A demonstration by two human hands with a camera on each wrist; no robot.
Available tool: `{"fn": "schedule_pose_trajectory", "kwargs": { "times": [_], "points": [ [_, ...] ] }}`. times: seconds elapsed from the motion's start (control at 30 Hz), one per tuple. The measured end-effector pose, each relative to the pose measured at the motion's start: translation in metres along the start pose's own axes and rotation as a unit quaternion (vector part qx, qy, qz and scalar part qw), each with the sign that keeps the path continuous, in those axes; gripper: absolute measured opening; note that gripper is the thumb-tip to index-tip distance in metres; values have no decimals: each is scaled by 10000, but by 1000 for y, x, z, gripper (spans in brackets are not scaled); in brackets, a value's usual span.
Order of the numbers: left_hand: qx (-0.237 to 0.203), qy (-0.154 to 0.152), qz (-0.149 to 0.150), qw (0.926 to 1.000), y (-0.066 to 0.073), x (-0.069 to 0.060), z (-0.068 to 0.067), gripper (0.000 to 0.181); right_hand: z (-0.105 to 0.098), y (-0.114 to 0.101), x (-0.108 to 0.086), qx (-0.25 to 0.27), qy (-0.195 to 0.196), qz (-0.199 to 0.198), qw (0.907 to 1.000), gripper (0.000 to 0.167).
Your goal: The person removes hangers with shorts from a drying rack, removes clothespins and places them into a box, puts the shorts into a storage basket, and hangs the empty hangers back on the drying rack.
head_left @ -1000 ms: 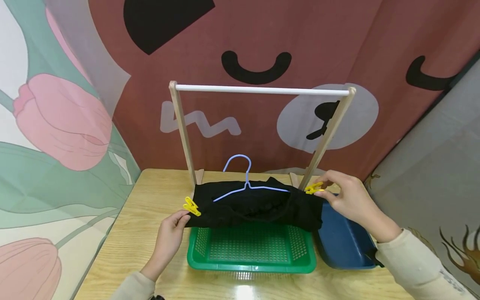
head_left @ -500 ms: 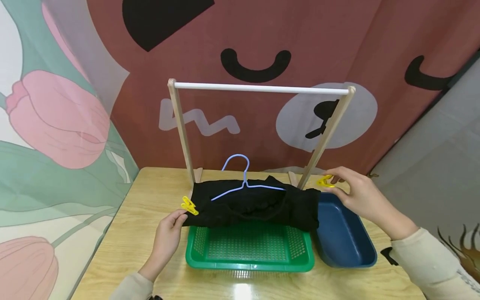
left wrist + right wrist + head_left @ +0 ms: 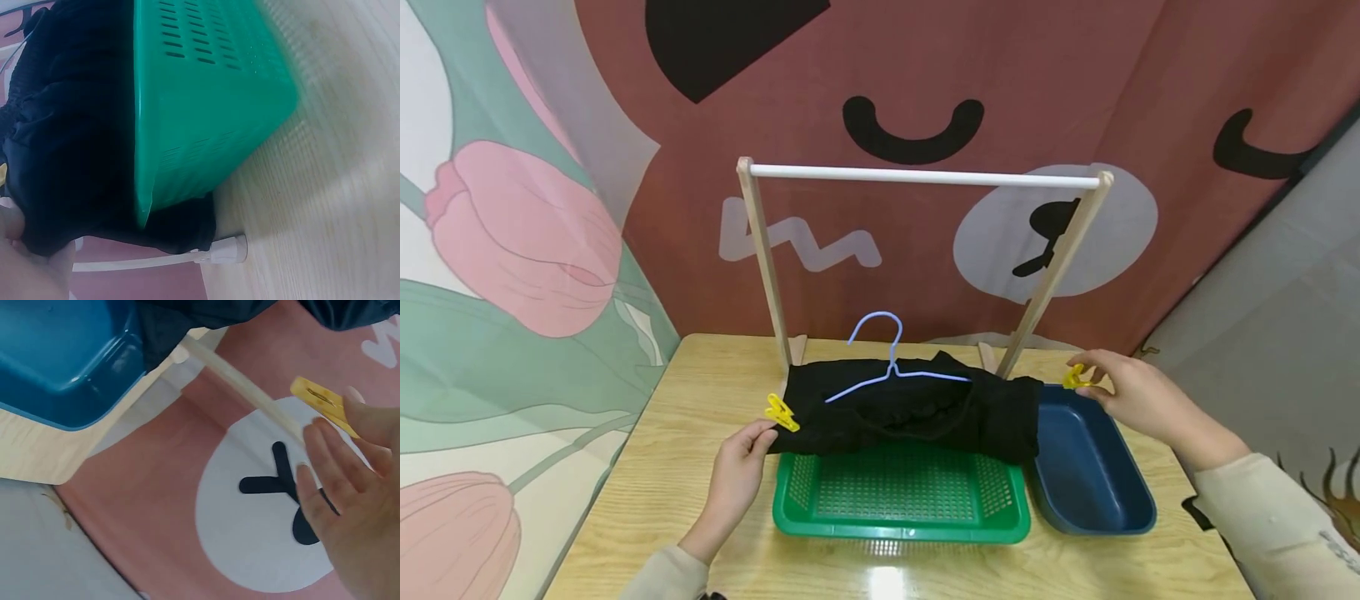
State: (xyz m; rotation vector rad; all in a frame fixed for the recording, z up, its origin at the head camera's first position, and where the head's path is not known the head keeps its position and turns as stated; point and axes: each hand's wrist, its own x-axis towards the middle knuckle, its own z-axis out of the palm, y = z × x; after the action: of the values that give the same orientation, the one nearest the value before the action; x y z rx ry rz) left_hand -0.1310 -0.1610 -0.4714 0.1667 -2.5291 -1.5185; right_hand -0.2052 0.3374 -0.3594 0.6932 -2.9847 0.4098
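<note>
A black garment (image 3: pixel 857 429) with a gathered band lies over the back part of the green basket (image 3: pixel 901 533). On top of it is a light-blue hanger (image 3: pixel 891 369), its hook upward. My left hand (image 3: pixel 735 471) pinches the garment's left edge, right beside a yellow clothespin (image 3: pixel 782 412) clipped there. In the right wrist view, my right hand (image 3: pixel 350 469) pinches another yellow clothespin (image 3: pixel 322 400) between thumb and fingers, apart from the garment. The head view has this clothespin (image 3: pixel 1077 377) at the far end of the blue basin (image 3: pixel 1093 492).
A wooden rack with a white bar (image 3: pixel 925 176) stands behind the garment on the wooden table (image 3: pixel 647 467). The basin sits right of the basket. A printed curtain (image 3: pixel 910 75) hangs behind the table.
My right hand has drawn the clothespin off the garment's right end and carried it rightward to the basin's far end. The left hand stays at the garment's left edge.
</note>
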Motion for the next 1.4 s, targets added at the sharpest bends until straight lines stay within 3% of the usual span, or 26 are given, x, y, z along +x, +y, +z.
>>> {"fn": "schedule_pose_trajectory", "kwargs": {
  "times": [0.27, 0.67, 0.9, 1.2, 1.4],
  "points": [
    [-2, -42, -45, 10000, -1, -1, 0, 16, 17, 29, 0, 216, -881, 606, 9940, 37],
    [-74, -120, 10, 9999, -2, -3, 1, 16, 51, 67, -2, 695, -1452, 1386, 9772, 44],
    [-66, -101, 7, 9999, -4, -2, 1, 16, 83, 75, -5, 835, -1668, 1377, 9728, 46],
    [-129, -116, 19, 9998, -4, -2, 1, 16, 113, 76, -7, 904, -2107, 1649, 9593, 46],
    [-179, -135, 44, 9997, -4, -3, 2, 17, 128, 75, -11, 778, -2107, 1548, 9621, 38]
  ]
}}
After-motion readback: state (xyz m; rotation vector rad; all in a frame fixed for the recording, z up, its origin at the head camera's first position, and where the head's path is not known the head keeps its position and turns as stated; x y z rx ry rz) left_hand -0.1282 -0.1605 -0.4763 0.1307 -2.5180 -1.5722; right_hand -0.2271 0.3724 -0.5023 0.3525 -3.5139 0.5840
